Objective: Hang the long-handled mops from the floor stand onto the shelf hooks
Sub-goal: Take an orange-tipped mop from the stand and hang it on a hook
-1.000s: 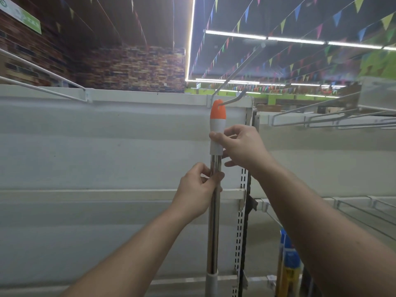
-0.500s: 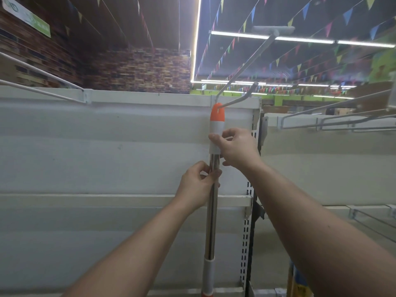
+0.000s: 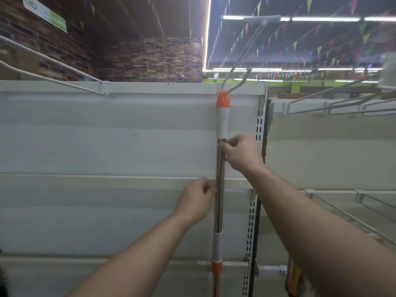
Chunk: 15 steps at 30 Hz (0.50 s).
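Head view: the mop handle [image 3: 222, 123] hangs upright from the hook [image 3: 235, 88] (orange cap uppermost) against the shelf [image 3: 107, 146]. The right hand [image 3: 242, 153] pinches its pole below the white grip; the left hand [image 3: 197, 202] pinches it lower.

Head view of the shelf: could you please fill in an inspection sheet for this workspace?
Surface: white shelf back panel with a narrow ledge.
Job's things: mop handle upright; its orange cap appears hung on the shelf hook; mop head out of view.
Clutter: yellow item lower right, too blurred to identify.
Grippers: left hand holds the handle; right hand pinches it just below the white grip.
Cables: nothing seen.
Surroundings: wire hooks to the right, brick wall, bunting, strip lights.
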Available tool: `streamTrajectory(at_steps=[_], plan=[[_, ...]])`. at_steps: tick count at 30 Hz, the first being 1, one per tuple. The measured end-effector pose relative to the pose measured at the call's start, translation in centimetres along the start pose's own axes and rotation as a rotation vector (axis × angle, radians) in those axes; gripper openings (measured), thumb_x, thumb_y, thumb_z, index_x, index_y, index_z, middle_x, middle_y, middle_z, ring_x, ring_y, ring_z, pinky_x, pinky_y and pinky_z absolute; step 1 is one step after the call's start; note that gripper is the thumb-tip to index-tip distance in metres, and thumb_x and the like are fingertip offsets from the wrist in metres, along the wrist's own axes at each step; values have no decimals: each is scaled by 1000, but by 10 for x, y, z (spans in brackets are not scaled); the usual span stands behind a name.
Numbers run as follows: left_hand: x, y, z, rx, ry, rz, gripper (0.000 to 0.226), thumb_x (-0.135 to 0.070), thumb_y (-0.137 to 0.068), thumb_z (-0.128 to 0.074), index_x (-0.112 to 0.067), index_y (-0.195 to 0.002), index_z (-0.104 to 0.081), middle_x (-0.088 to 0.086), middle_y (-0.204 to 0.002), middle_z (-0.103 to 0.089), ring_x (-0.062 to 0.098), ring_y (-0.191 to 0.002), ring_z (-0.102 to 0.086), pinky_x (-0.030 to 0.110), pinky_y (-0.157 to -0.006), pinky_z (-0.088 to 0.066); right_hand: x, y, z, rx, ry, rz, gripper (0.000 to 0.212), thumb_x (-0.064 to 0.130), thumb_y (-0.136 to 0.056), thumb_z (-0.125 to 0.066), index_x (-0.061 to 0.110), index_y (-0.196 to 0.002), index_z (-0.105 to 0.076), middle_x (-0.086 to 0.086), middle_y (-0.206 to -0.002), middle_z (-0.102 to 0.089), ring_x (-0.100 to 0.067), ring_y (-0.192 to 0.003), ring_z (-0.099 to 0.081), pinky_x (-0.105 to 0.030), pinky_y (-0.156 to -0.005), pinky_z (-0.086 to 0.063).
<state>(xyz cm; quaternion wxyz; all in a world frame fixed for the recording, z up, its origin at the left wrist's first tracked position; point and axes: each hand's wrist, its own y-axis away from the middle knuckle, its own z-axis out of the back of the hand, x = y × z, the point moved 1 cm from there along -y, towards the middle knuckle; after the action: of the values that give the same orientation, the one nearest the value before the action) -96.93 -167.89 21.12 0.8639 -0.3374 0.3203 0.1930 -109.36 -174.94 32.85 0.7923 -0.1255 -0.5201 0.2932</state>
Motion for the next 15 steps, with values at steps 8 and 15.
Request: streamTrajectory(at_steps=[8,15], plan=[[43,68,-7,79,30,153,21,-40,-92,-69,-25,-105,-74,-8,-88,-69,15,-87,-66,26,-76,-49,-62,60,-14,190,43,-169,15,32,-94,-71,19,-100,-75,-4,-97,-77,-26,-90,-76,-46,-86,-63],[62,117,10,46,34,250,19,-36,-91,-72,-22,-104,-74,-14,-78,-62,14,-81,-63,21,-67,-42,-89,111,-32,334,4,-286,30,40,-94,-70,20,-117,-73,-5,-108,-74,-26,-100,-72,-44,-88,-62]])
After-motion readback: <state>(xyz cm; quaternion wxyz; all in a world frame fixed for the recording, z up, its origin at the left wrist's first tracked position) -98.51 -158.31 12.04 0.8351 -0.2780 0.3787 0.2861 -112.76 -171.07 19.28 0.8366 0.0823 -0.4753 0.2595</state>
